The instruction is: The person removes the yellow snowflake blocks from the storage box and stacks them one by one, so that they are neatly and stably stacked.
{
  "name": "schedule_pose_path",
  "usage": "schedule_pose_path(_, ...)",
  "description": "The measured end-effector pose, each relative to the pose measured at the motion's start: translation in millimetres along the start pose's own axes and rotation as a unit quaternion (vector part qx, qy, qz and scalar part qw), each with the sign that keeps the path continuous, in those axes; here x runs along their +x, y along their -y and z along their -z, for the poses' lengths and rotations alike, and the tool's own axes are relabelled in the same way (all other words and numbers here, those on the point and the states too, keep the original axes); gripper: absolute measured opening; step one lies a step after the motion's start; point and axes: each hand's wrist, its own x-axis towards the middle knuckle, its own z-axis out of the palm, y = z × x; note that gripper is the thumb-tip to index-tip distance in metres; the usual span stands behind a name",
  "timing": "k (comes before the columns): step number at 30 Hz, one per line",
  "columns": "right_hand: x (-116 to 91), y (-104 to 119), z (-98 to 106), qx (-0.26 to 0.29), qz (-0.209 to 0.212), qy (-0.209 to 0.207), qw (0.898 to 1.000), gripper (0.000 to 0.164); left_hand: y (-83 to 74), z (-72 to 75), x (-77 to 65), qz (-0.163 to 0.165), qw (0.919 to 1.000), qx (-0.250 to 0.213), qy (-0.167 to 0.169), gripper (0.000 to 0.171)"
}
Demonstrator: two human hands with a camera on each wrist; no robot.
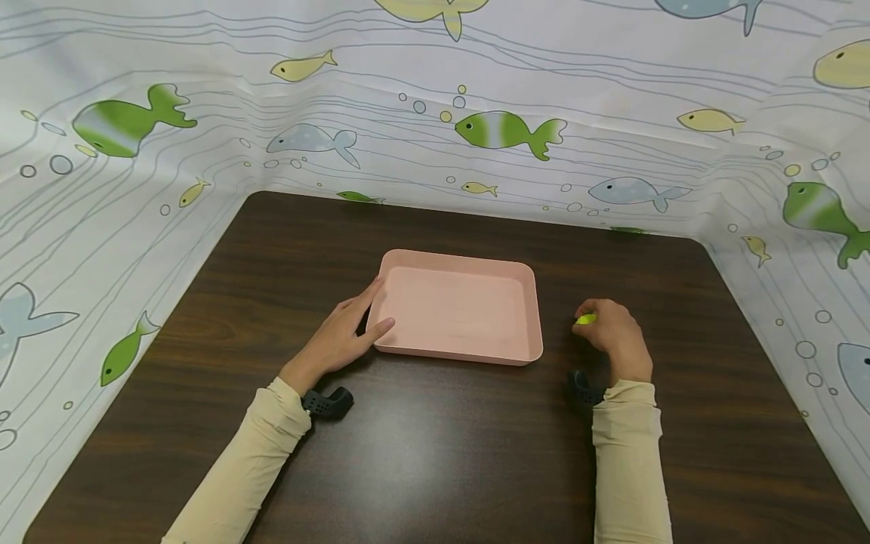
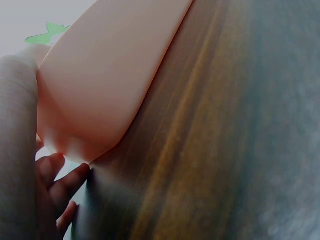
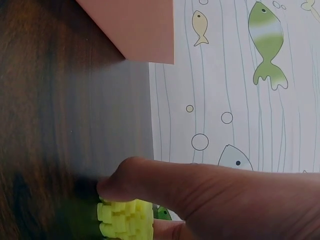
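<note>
A shallow pink rectangular tray [image 1: 455, 302] lies on the table. My left hand [image 1: 340, 332] holds the tray at its left side, the thumb over the rim and the fingers [image 2: 70, 185] against the outside of the wall. Right of the tray, my right hand [image 1: 615, 332] pinches a small bright yellow piece [image 3: 127, 220] with a bumpy, block-like surface. Part of that piece is hidden by the thumb and fingers, so its kind is unclear. In the head view the right hand is low over the table, apart from the tray.
The dark wood-grain table [image 1: 435, 453] has a white fish-patterned sheet [image 1: 381, 91] standing around its back and sides. A dark curved wrist mount [image 1: 329, 404] sits at the left wrist, and another mount [image 1: 584, 389] at the right.
</note>
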Motion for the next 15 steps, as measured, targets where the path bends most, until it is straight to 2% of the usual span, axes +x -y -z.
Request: schedule_pose_path(15, -5.4, 5.6, 6.3, -0.006, 0.006, 0.028, 1.0, 0.046, 0.0, 0.2, 0.5, -0.005, 1.0, 0.002, -0.002, 0.08)
